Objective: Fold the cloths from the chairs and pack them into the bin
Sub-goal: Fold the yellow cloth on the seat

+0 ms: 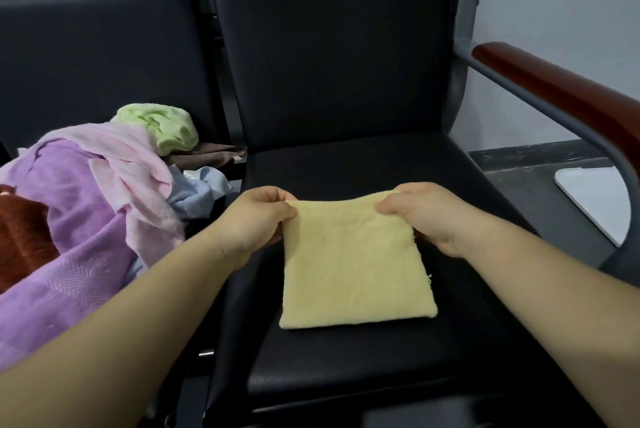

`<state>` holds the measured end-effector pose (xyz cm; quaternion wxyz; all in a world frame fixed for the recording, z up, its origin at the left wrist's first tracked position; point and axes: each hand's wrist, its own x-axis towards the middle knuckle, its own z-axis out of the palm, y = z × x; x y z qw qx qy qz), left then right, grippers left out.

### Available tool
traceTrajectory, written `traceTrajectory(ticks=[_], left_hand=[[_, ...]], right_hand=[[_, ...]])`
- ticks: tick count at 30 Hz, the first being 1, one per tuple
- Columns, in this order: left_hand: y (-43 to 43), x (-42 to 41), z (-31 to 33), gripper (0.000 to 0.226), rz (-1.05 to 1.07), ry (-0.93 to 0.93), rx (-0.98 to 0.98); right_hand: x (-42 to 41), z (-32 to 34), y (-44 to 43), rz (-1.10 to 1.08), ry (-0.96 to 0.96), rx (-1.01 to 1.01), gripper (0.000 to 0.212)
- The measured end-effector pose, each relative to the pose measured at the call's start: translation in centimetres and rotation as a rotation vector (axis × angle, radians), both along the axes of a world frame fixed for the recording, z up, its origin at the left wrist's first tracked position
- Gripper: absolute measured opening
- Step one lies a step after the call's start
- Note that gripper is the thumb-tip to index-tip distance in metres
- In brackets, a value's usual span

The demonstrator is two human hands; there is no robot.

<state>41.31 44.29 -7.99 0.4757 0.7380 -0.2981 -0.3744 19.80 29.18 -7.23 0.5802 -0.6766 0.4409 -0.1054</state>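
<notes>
Yellow cloth (353, 261) lies folded on the black chair seat (346, 375); your left hand (258, 219) & right hand (429, 216) pinch its far corners. Unfolded cloths pile (86, 205) on left chair, approx. six.

purple cloth (69, 219) cropped left, white object (595, 199) unclear

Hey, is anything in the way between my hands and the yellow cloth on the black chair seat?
Nothing visible does. The left hand and right hand each pinch a far corner of the yellow cloth, which lies on the seat. The pile of cloths sits off to the left, apart from it.
</notes>
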Motion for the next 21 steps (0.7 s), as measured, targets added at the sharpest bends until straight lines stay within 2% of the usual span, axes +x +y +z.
traceTrajectory(ticks=[4,7,10,17,19,21], left_hand=[[-1.9,0.4,-2.5,0.013,0.106,-0.249,0.038],[-2.7,0.4,-4.0,0.013,0.054,-0.522,0.122],[-3.3,0.7,-4.7,0.014,0.021,-0.708,0.194],[-3.8,-0.5,-4.3,0.023,0.093,-0.92,0.338],[-3.7,-0.4,-3.8,0.029,0.075,-0.896,0.41],[-3.6,-0.2,-2.8,0.032,-0.034,-0.773,0.489]], right_hand=[[1.5,-2.0,-0.7,-0.048,0.103,-0.132,0.021],[2.5,-3.3,-1.4,-0.012,0.254,-0.329,0.031],[3.2,-3.9,-2.1,-0.001,0.317,-0.391,0.032],[4.0,-3.5,-2.7,0.032,0.487,-0.433,0.036],[3.6,-2.6,-2.8,0.084,0.583,-0.414,0.045],[2.8,-1.6,-2.9,0.15,0.643,-0.341,0.054]])
